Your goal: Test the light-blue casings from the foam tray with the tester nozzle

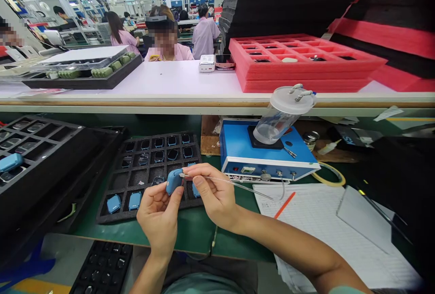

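My left hand (159,210) grips a blue smartwatch case (173,181) by its edges, between thumb and fingers, and holds it up over the tray. Pinched in my right hand (216,193) is the end of a clear thin tube (238,184), its small fitting touching the case's right side. The tube trails right toward a blue machine (268,162). Behind my hands lies a black foam tray (117,179) with several blue watch cases, such as one blue case (135,200) in its front row. My fingers partly hide the right end of the tray.
A clear lidded jar (277,117) stands tilted in view on the blue machine. Written sheets (306,221) with an orange pen (284,205) lie at right. Stacked black trays (44,149) fill the left. The shelf (163,81) above bears red foam trays (288,76); a person (170,51) sits beyond.
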The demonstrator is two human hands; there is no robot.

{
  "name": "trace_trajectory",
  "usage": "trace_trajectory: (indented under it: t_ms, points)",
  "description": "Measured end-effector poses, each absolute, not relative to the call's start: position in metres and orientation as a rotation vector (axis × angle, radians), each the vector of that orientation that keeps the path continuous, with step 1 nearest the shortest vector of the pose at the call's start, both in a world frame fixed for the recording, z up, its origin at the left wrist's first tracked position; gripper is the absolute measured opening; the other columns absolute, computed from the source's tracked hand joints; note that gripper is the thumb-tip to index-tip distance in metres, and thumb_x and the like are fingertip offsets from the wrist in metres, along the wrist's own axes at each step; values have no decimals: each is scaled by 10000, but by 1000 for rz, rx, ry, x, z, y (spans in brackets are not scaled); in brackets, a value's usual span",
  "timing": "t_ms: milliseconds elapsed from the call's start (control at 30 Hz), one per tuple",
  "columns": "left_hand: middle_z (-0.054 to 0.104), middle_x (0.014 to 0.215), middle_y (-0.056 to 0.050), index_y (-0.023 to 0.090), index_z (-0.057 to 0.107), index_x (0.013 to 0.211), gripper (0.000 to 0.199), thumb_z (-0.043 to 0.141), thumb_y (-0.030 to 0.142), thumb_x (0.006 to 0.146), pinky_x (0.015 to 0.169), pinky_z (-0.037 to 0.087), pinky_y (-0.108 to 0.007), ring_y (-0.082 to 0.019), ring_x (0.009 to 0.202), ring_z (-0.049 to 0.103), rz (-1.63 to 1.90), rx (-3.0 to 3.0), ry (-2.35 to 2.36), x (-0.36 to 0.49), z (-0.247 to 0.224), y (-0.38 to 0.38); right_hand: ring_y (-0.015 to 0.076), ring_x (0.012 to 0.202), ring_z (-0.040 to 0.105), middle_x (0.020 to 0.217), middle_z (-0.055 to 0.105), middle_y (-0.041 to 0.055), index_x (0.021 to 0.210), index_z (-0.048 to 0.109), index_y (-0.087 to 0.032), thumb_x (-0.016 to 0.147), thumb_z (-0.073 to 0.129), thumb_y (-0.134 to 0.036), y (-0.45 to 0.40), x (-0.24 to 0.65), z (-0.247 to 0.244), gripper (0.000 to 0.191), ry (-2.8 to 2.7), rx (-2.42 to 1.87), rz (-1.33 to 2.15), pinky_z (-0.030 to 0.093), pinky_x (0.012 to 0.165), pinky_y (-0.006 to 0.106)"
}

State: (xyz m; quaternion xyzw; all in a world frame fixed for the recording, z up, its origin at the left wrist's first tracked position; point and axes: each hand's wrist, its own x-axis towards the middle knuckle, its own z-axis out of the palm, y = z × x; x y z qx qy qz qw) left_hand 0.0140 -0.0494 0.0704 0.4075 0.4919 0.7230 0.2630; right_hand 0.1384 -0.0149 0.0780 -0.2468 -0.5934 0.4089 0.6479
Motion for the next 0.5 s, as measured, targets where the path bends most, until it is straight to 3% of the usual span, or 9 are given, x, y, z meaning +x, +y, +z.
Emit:
trace_trajectory:
  t_ms: [500]
  points:
    - [815, 850, -32, 176, 715, 926, 255, 873, 161, 727, 748, 629, -200, -154, 764, 789, 1942, 1084, 1351, 13, 67, -51, 191, 977, 722, 1110, 720, 78, 1073, 732, -252, 1026, 559, -229, -15, 137, 76, 181, -1341, -550, 962, 628, 848, 352]
